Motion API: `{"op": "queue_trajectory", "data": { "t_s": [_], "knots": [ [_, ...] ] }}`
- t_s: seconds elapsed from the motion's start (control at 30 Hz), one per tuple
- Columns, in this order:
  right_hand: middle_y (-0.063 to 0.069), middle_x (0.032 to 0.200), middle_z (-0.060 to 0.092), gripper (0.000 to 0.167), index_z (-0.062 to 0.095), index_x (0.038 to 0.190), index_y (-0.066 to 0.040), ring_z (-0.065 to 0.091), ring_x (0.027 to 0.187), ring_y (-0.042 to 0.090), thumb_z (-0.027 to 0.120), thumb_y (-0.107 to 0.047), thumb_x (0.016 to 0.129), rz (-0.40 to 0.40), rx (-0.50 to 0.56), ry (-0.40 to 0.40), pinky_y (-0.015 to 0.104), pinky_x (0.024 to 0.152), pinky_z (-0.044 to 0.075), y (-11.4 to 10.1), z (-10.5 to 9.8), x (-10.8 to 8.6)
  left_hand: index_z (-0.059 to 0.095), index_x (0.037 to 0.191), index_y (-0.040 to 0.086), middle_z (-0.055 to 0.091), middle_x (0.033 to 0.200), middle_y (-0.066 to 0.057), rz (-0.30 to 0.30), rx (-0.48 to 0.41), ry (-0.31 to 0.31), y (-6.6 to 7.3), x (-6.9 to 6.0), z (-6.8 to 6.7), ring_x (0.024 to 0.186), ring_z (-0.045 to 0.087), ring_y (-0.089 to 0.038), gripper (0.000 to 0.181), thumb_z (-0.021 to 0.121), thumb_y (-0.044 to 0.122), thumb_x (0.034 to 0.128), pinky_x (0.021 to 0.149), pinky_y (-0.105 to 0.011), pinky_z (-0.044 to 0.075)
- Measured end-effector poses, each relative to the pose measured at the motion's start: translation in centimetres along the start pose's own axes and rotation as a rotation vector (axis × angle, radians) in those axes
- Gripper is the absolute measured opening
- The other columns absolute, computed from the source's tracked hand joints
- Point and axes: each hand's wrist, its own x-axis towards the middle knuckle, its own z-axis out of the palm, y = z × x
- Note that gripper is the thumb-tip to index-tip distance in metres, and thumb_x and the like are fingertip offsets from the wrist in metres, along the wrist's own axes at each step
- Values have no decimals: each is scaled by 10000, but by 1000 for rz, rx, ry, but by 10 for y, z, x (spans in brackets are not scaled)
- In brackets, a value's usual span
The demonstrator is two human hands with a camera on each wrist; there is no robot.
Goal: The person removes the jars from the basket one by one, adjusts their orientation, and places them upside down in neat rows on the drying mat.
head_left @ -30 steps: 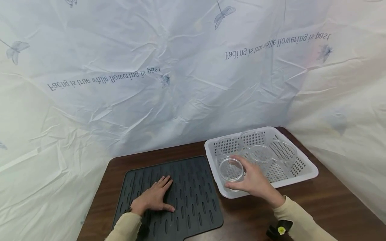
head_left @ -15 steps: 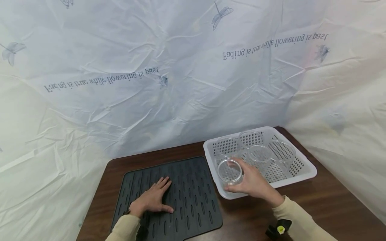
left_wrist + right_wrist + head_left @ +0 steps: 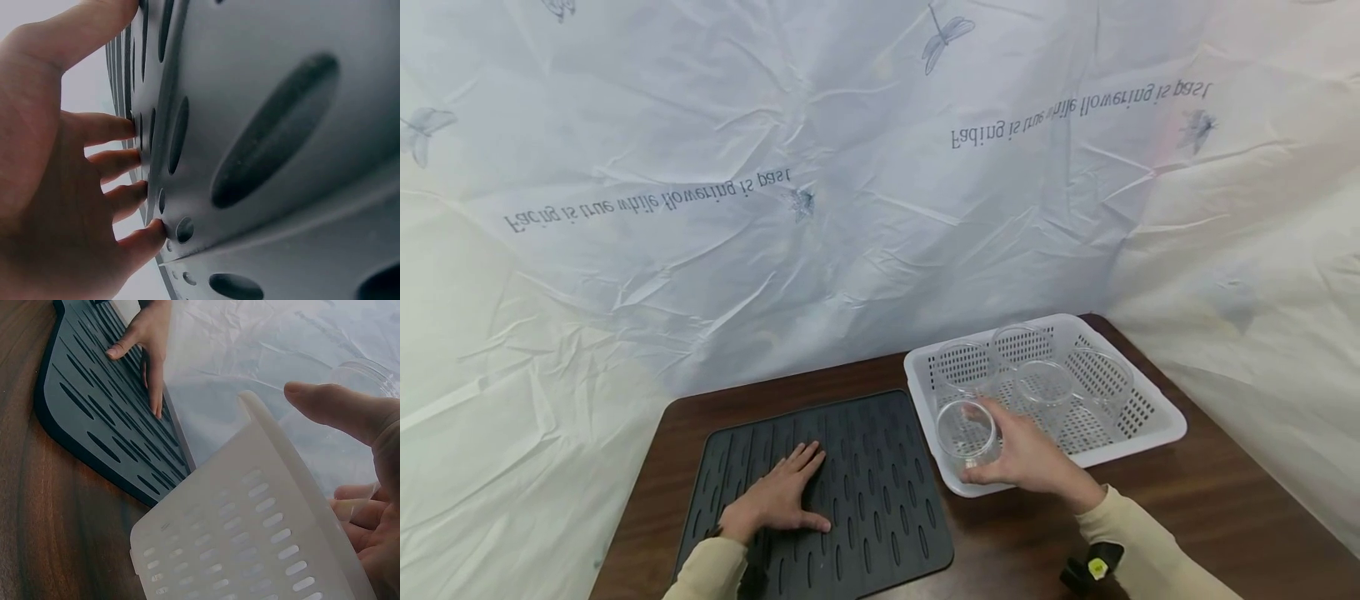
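My right hand [image 3: 1026, 454] is round a clear cup [image 3: 965, 429] at the front left corner of the white basket [image 3: 1138, 442], with the thumb in front and the fingers behind. The cup leans a little to the left. Whether its base touches the basket is hidden. In the right wrist view the thumb [image 3: 331, 406] stretches out above the basket's rim, and the other fingers curl beyond it beside clear material. My left hand [image 3: 775, 498] lies spread on the dark grey slotted mat [image 3: 891, 517], its fingertips touching the mat in the left wrist view.
Several more clear cups stand in the basket, among them one at the back left [image 3: 966, 367] and one at the right [image 3: 1099, 379]. A brown wooden table [image 3: 1217, 492] carries basket and mat. Behind it hangs a wrinkled printed white sheet [image 3: 850, 250].
The cup in my right hand has shifted slightly left and toward me, and its rim has tilted left. The left hand keeps its place on the mat. The head view has turned slightly.
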Motion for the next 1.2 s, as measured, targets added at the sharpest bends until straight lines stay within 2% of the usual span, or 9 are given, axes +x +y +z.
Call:
{"op": "queue_trajectory", "data": {
  "t_s": [0.33, 0.6, 0.93, 1.13, 1.2],
  "knots": [
    [148, 1146, 670, 899, 513, 1315, -121, 639, 995, 266, 885, -534, 609, 6, 18, -30, 417, 807, 519, 2, 2, 2, 257, 1558, 120, 136, 1634, -119, 10, -7, 1, -2, -1, 1, 1498, 121, -376, 1134, 691, 732, 707, 1150, -621, 203],
    [126, 1154, 669, 903, 514, 1325, -143, 618, 967, 213, 872, -565, 612, 44, 16, -25, 420, 803, 519, 2, 3, 1, 247, 1560, 118, 123, 1637, -115, 14, -1, -8, -2, 0, -1, 1502, 100, -371, 1127, 698, 715, 717, 1156, -616, 196],
    [79, 1099, 687, 880, 528, 1311, -125, 623, 907, 174, 883, -532, 615, 14, 14, 2, 366, 747, 515, 4, 1, 3, 262, 1556, 120, 144, 1633, -111, 8, 28, -6, -1, 6, -1, 1499, 129, -366, 1133, 698, 727, 705, 1157, -595, 223],
    [62, 1082, 694, 852, 563, 1273, -108, 661, 940, 244, 896, -512, 601, -29, 6, 28, 378, 747, 533, 3, 2, 1, 257, 1557, 116, 123, 1637, -113, 11, -13, -14, 2, 0, -2, 1500, 114, -372, 1121, 709, 702, 715, 1151, -608, 218],
    [47, 1042, 696, 853, 555, 1275, -104, 658, 910, 206, 892, -515, 608, -36, 2, 31, 368, 736, 536, 3, 2, 0, 254, 1559, 120, 116, 1639, -106, 9, -16, -11, 3, -1, -3, 1502, 110, -366, 1124, 707, 706, 714, 1152, -607, 220]
  ]
}}
